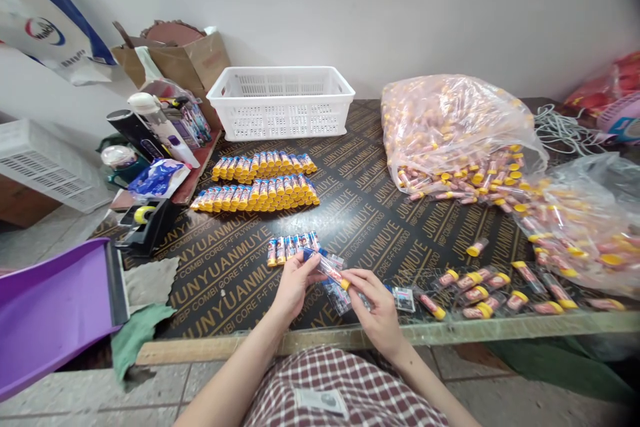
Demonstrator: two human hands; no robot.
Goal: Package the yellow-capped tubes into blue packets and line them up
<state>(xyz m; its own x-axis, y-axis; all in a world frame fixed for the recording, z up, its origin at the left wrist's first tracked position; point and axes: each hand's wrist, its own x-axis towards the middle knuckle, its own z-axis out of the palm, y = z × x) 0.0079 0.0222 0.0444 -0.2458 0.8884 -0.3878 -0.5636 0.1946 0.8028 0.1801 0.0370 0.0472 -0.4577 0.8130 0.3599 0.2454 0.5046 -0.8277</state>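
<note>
Between my two hands, over the front of the table, is a clear tube (330, 269) with pink contents and a yellow cap. My left hand (296, 283) pinches its upper left end, where a blue piece shows. The fingers of my right hand (373, 303) close on the capped end. Just beyond my left hand lies a short row of blue-and-yellow labelled tubes (293, 248). Flat printed pieces (404, 299) lie beneath and beside my hands. To the right, several unlabelled yellow-capped tubes (475, 295) are scattered near the table edge.
Stacked rows of labelled tubes (257, 193) sit before a white basket (285, 113). Large plastic bags of tubes (450, 120) spill at the right. A tape dispenser (143, 223), bottles (160, 127) and a purple dustpan (60, 313) are at the left.
</note>
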